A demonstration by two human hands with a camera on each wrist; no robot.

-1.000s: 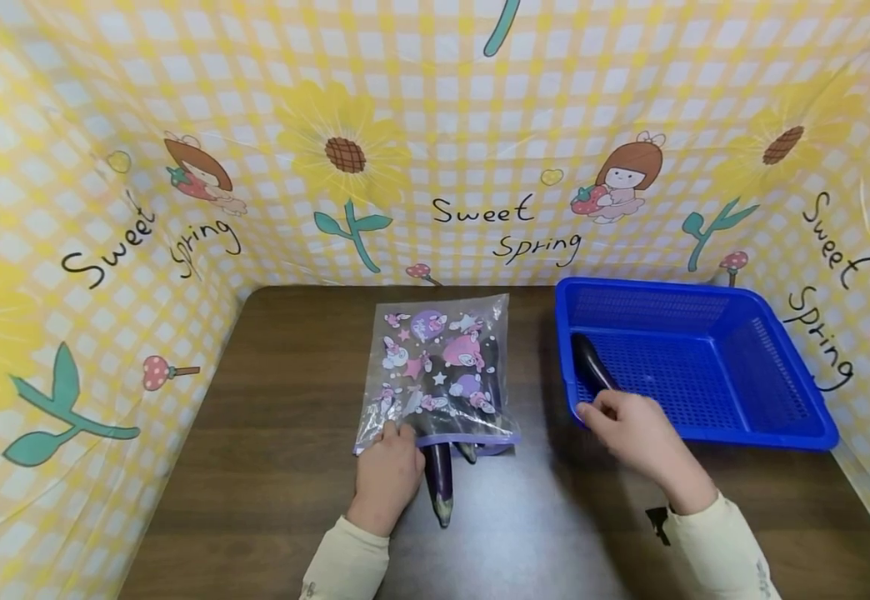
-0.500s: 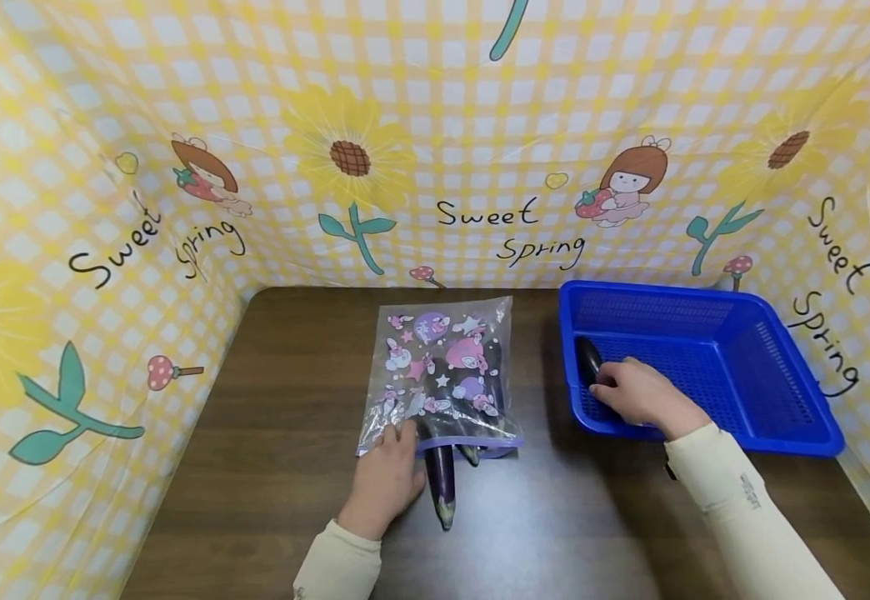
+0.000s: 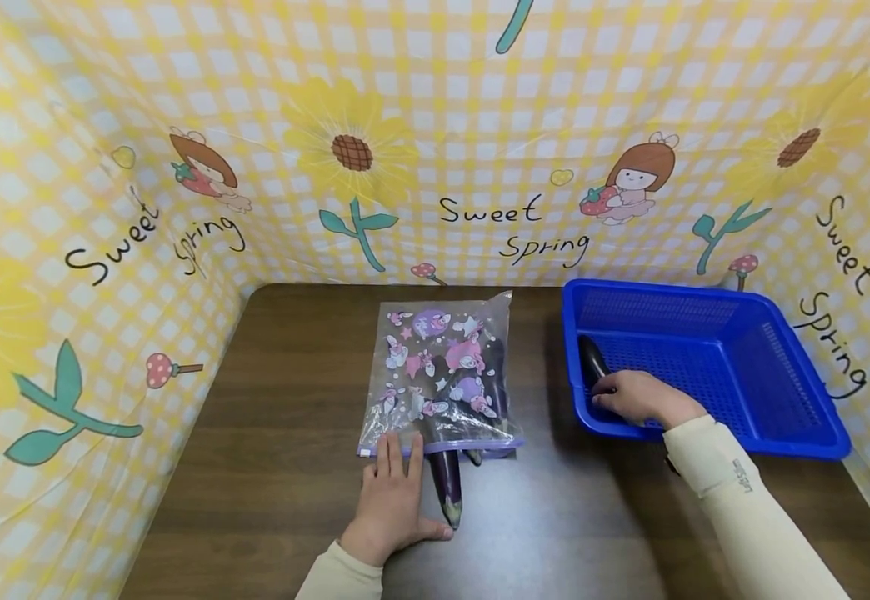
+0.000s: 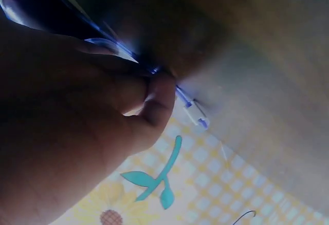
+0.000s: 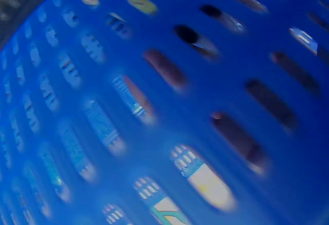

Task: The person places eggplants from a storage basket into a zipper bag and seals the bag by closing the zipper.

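Observation:
In the head view a clear printed zip bag [image 3: 440,358] lies on the table with dark eggplants inside. One eggplant [image 3: 446,483] pokes out of its purple-edged mouth, stem end toward me; a second stem end [image 3: 474,457] shows beside it. My left hand [image 3: 390,504] rests with straight fingertips on the bag's mouth, thumb spread to the first eggplant's tip. Inside the blue basket [image 3: 712,442], my right hand [image 3: 641,398] holds the near end of another eggplant [image 3: 591,357]. Only the basket's slotted wall [image 5: 128,148] fills the right wrist view, hiding most of that hand.
The basket stands at the right of the brown wooden table [image 3: 255,467], its raised rim around my right hand. Yellow checked cloth [image 3: 435,150] hangs behind and along both sides. A white slider [image 4: 196,114] sits on the bag's zip.
My right hand has moved from the basket's near rim down into it, around the eggplant. My left fingers have straightened and the thumb has spread out to the protruding eggplant, which tilts slightly right.

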